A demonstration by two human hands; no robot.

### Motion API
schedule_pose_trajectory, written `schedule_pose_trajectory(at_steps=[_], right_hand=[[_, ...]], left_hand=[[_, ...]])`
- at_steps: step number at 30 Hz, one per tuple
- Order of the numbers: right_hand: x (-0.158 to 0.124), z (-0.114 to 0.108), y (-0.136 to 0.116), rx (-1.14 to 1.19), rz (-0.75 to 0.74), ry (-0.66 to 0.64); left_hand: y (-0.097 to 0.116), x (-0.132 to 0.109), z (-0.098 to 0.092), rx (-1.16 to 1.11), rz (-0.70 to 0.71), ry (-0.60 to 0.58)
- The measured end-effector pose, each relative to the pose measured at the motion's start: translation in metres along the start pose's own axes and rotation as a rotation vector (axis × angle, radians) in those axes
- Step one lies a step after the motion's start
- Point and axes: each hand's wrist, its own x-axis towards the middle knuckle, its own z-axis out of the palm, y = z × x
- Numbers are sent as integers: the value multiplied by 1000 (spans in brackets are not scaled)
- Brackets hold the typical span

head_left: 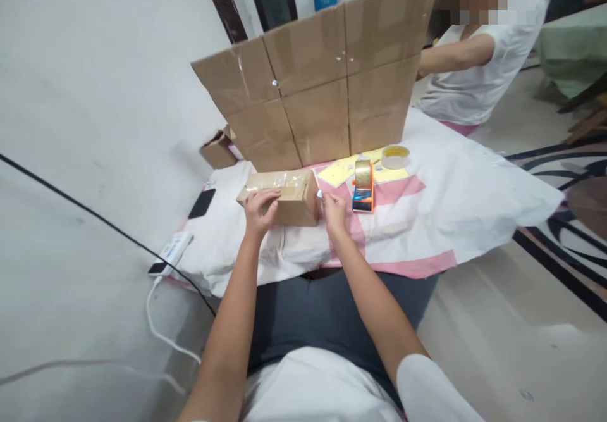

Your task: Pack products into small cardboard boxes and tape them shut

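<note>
A brown cardboard box point(298, 210) with shiny clear tape across its top lies on the cloth-covered table. My left hand point(260, 210) rests on the box's top front edge toward its left end, fingers extended and thumb apart. Just off the right end of the box, my right hand point(334, 212) is closed in a pinch on a small white scrap point(320, 193), whose material I cannot make out. To the right of that hand lies an orange and blue tape dispenser point(363, 186) loaded with a roll of brownish tape.
Behind the box stands a tall creased cardboard panel point(313, 86). A tape roll point(395, 156) lies near yellow sheets point(337, 172). On the left are a black phone point(202, 204), a power strip point(174, 251) and a small carton point(218, 150). Another person point(469, 61) is at the back right.
</note>
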Motion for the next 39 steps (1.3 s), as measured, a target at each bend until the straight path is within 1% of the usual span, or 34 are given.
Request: schedule_pose_trajectory(at_steps=[3,5,9,12,17,20,22,24,28,31,39], right_hand=[[2,0,3,-16,-100,35],[2,0,7,-23,-117,24],[1,2,15,-23,-68,-3],[1,5,20,-9,-21,13],[-2,7,18,44,1,37],[-4,3,12,-87,-83,-24],[-4,0,9,-139,-107,-87],[-3,-2,9,-113,-70,-127],[3,-1,11,-49,35,-166],[6,-1,12,-17,82,-193],[-2,2,11,-61,44,-161]], left_hand=[[0,1,1,6,33,4],[-1,1,2,7,33,14],[-2,-1,4,7,15,32],[-2,-2,5,7,7,35],[0,-1,4,21,-8,27],[2,-1,3,22,-5,26],[3,-1,3,24,-6,23],[3,-1,3,28,-8,19],[3,0,3,41,-21,11],[2,0,4,45,-25,12],[1,-2,7,31,-1,43]])
